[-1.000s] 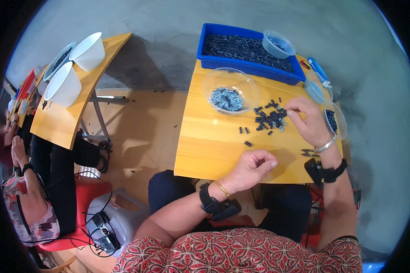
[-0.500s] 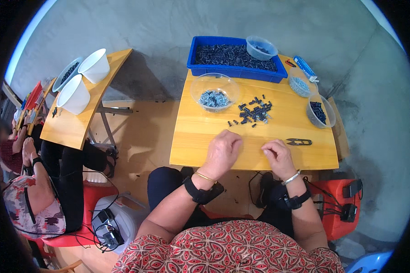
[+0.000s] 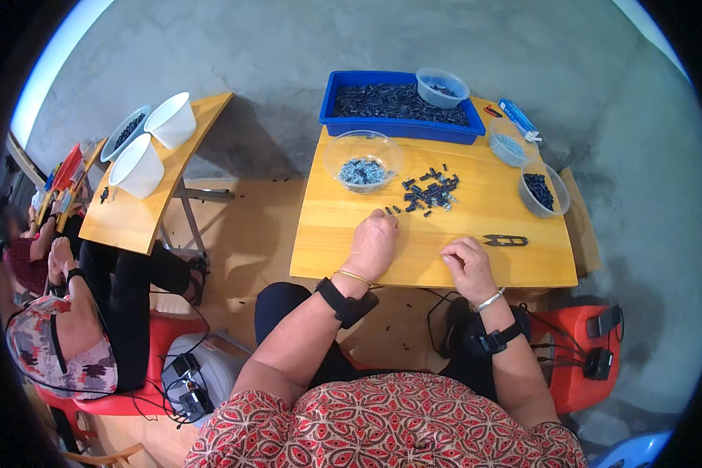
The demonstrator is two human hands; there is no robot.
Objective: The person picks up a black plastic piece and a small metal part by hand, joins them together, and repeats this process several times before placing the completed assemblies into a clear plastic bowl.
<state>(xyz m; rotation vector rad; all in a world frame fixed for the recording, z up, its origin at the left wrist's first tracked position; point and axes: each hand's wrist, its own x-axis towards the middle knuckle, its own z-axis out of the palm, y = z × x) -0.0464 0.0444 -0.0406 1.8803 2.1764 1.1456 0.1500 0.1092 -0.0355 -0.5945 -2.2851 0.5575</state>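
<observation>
My left hand is closed, its fingertips bent down at the near left edge of a loose pile of small black parts. Whether one of the parts is between those fingers, I cannot make out. Over the table's near edge, my right hand has its fingers curled in, and whatever they may hold is hidden. Black thread snips lie just right of that hand. Beyond my left hand stands a clear bowl with small silvery and dark pieces in it.
A blue tray full of black parts sits at the back, a clear tub on its corner. To the right are a bowl of pale blue pieces and a bowl of black parts. Another person sits at the left table.
My left hand has reached slightly forward to the near edge of the pile, its fingers drawn together. My right hand stays about where it was, and the view has shifted a little.
</observation>
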